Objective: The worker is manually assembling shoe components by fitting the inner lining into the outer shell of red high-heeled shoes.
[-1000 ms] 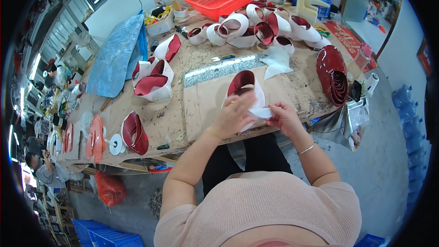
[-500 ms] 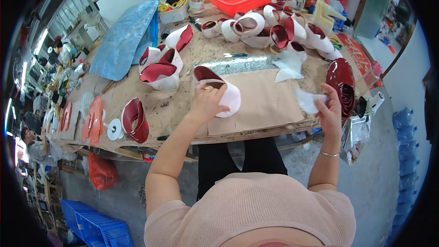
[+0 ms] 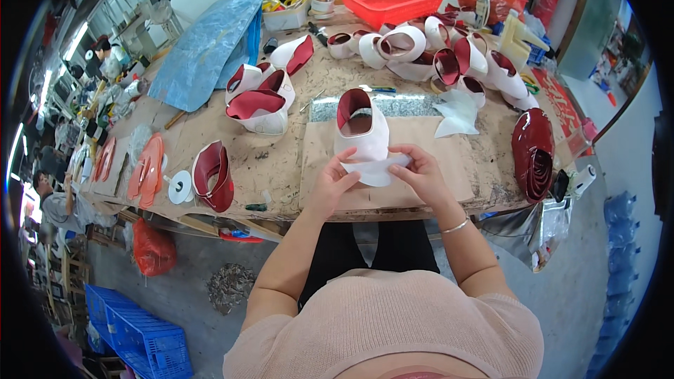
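Observation:
A shoe upper (image 3: 380, 135), white outside with a dark red lining, stands on the brown board (image 3: 435, 161) in front of me. Close to its near end, a thin white sheet piece (image 3: 376, 170) is stretched between my two hands. My left hand (image 3: 330, 186) pinches one end, and my right hand (image 3: 425, 177) pinches the other between thumb and fingers. Whether the sheet touches the upper I cannot tell. Another thin white piece (image 3: 456, 118) lies beyond the board's right side.
More white and dark red uppers (image 3: 404, 43) are heaped at the back, below a red basket (image 3: 390, 1). Further uppers (image 3: 260, 112) lie left. A dark red stack (image 3: 532, 147) stands right, and orange sole-shaped pieces (image 3: 146, 168) lie far left.
My left hand has let go of the shoe upper, which now sits nearer the middle. My right hand has brought the white piece in from the right, and both hands now hold it.

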